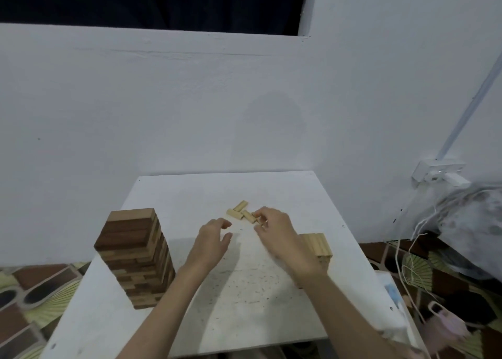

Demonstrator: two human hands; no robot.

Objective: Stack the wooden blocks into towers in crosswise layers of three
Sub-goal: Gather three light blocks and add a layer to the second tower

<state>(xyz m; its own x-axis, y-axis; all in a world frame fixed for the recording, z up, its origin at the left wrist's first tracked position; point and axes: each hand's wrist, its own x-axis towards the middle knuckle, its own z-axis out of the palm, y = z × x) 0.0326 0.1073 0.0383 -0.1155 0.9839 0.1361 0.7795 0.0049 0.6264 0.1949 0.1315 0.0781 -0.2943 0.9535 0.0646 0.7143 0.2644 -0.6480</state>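
A tall tower of dark and light brown blocks (137,255) stands at the left of the white table (244,290). A short tower of pale blocks (319,247) stands at the right, partly hidden behind my right wrist. A few loose pale blocks (240,210) lie in a small cluster near the table's middle back. My right hand (274,229) reaches over that cluster and its fingertips pinch one loose block (256,215). My left hand (213,237) hovers just left of the cluster, fingers loosely curled, holding nothing.
A white wall rises right behind the table. A wall socket (440,173) with white cables (407,247) hangs at the right, above a bundle of grey fabric. Patterned flooring shows on both sides. A white box edge (394,299) sits by the table's right side.
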